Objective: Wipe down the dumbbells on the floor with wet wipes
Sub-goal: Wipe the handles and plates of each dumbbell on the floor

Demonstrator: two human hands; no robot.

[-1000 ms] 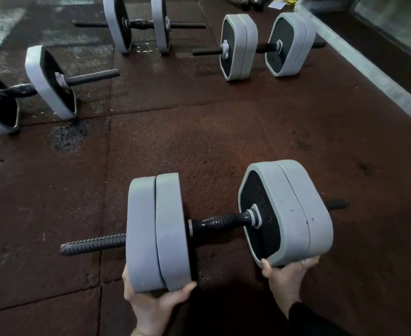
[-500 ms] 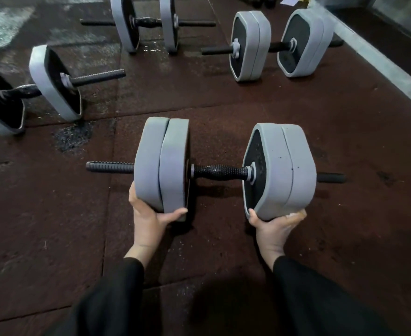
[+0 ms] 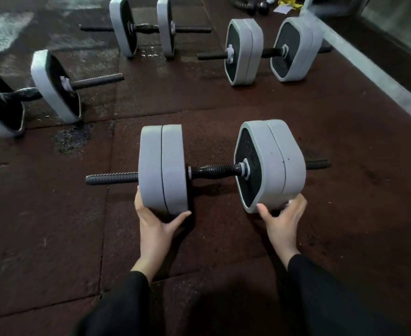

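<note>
A grey dumbbell (image 3: 223, 168) with square plates and a black knurled handle stands on the dark red rubber floor, in the middle of the view. My left hand (image 3: 156, 226) grips the near lower edge of its left plates, with the thumb on the inner side. At the near lower corner of the right plates, my right hand (image 3: 282, 221) cups the plate with thumb and fingers spread around it. A small white bit (image 3: 290, 202), maybe a wipe, shows at the fingertips. The rest of any wipe is hidden.
Three more grey dumbbells lie on the floor: one at the left (image 3: 54, 86), one at the back (image 3: 141, 27), one at the back right (image 3: 267, 52). A metal ledge (image 3: 369, 66) runs along the right. Wet patches (image 3: 71, 139) mark the floor.
The dumbbell has moved away from me, from close in front to the floor farther out. Both hands stayed at the plates' lower edges and my arms have stretched forward.
</note>
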